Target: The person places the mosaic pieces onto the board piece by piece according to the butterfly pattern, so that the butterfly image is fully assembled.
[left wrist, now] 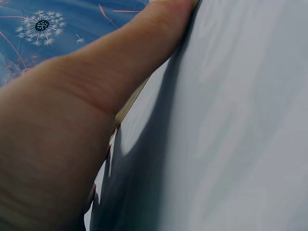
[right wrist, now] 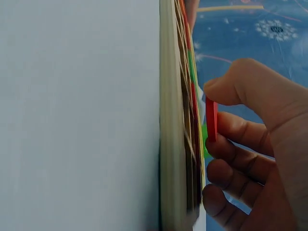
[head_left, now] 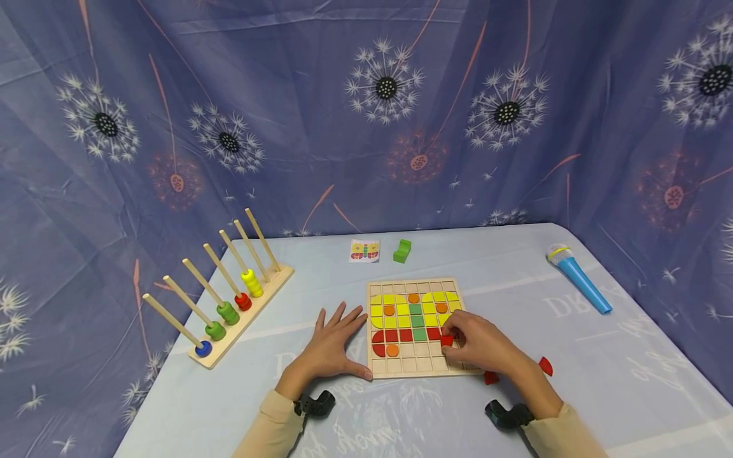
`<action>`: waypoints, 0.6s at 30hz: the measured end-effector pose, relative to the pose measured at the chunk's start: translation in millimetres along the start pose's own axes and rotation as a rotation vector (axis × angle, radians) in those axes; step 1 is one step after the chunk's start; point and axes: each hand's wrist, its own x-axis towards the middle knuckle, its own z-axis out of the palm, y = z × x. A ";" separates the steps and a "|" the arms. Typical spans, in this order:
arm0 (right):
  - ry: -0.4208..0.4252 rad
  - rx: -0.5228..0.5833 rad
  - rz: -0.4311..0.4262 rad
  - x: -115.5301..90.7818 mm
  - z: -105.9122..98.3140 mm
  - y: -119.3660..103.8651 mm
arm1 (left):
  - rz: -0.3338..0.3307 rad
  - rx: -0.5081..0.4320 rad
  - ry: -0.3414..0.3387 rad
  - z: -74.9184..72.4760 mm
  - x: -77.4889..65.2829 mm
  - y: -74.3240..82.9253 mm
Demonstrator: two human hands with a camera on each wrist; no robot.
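Note:
A square wooden grid board [head_left: 409, 365] lies on the table, with yellow, red, green and orange flat pieces set in many of its cells. My left hand [head_left: 328, 351] rests with fingers spread along the board's left side, the thumb and a fingertip right at its edge. Over the board's right part, my right hand [head_left: 482, 341] pinches a red piece [right wrist: 211, 120] between thumb and fingers. That piece is close over the grid, beside the row of red squares. Part of the board's right side is hidden under the right hand.
Two red quarter-round pieces [head_left: 546, 366] lie near my right wrist. Behind the board are a small picture card [head_left: 364, 251] and a green block [head_left: 402, 251]. A wooden peg stand [head_left: 252, 324] with colored beads is at left, a blue toy microphone [head_left: 581, 277] at right.

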 end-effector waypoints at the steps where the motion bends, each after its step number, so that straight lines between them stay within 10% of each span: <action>1: 0.003 -0.003 -0.004 1.5 2.0 -2.2 | 0.000 0.000 0.000 0.0 0.1 -0.1; 18: -0.026 -0.113 -0.117 24.9 22.2 -47.6 | 0.009 -0.007 0.015 -1.0 -1.6 0.8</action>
